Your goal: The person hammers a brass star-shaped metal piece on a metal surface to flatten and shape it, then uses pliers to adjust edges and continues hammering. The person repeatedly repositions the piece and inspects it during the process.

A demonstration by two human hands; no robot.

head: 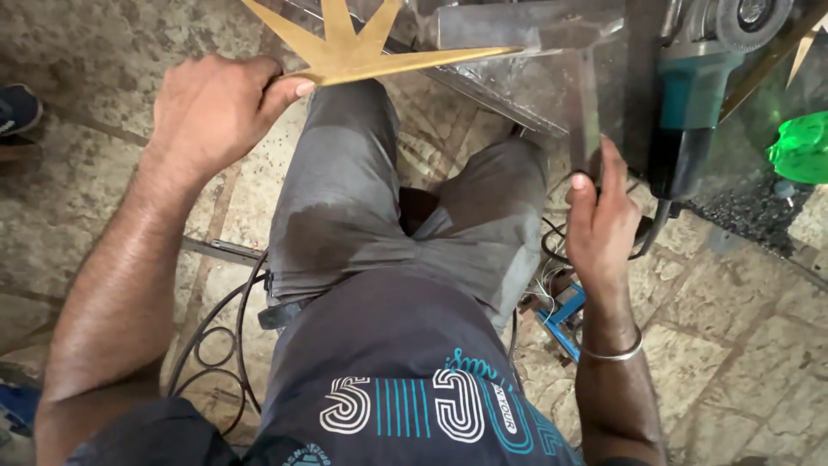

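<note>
One brass-coloured star-shaped piece (pixel 349 47), flat with long thin points, sits at the top of the view above the person's knees; the left hand (pixel 216 108) is closed on the tip of its lowest left point, pinched between thumb and curled fingers. Its right-hand point reaches toward a steel block (pixel 517 30) lying on the near edge of a metal table (pixel 552 86). The right hand (pixel 599 220) rests with loosely bent fingers against a grey upright plate (pixel 586 103) at that near edge, thumb up; whether it truly grips the plate I cannot tell. Just right of it stands a teal angle grinder (pixel 690 95), disc uppermost, its cord (pixel 647 237) trailing down past the wrist. A green plastic bottle (pixel 802 147) lies farther right. Judging from this, a pinch on one slim tip gives little control: a grip nearer the star's centre would steady it, and the points should be kept well clear of the grinder disc and cord. Below is a stone floor (pixel 103 52).
</note>
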